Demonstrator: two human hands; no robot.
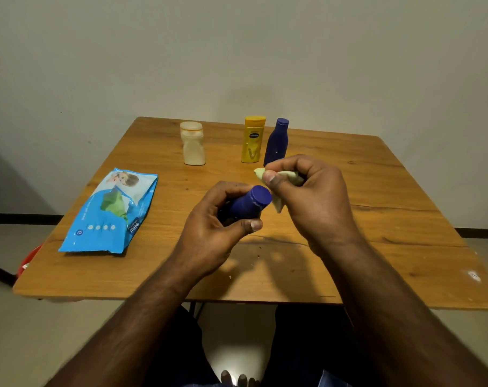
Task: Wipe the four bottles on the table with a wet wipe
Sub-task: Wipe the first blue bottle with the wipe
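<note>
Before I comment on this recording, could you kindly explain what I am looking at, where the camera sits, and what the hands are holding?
There is no machine here: a person works with bare hands. The single picture comes from a wide-angle camera worn on the head, looking forward and down. The left hand grips a dark blue bottle, tilted with its cap toward the right hand, which pinches a crumpled wet wipe beside the cap. On the wooden table three more bottles stand upright: a translucent white bottle, a yellow lotion bottle and a second dark blue bottle. A blue pack of wet wipes lies flat to the left.
</note>
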